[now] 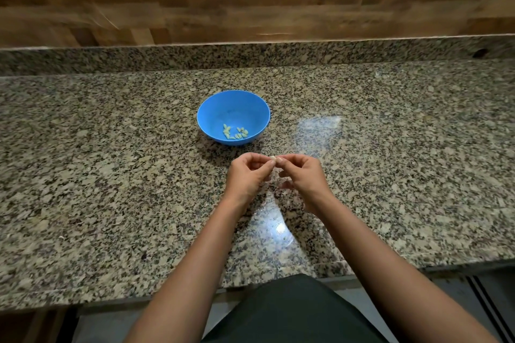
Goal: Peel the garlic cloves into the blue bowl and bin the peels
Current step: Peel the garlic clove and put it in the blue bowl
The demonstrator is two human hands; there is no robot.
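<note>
A blue bowl (211,111) stands on the granite counter, with several peeled garlic cloves (235,132) lying in its near side. Just in front of the bowl, my left hand (246,175) and my right hand (302,172) meet above the counter. Both pinch one small pale garlic clove (272,158) between their fingertips. Most of the clove is hidden by the fingers. No bin is in view.
The speckled granite counter (111,175) runs left to right, with its front edge near my body. A low granite upstand and a wooden wall (250,8) close off the back. A few tiny pale scraps (284,237) lie on the counter between my forearms.
</note>
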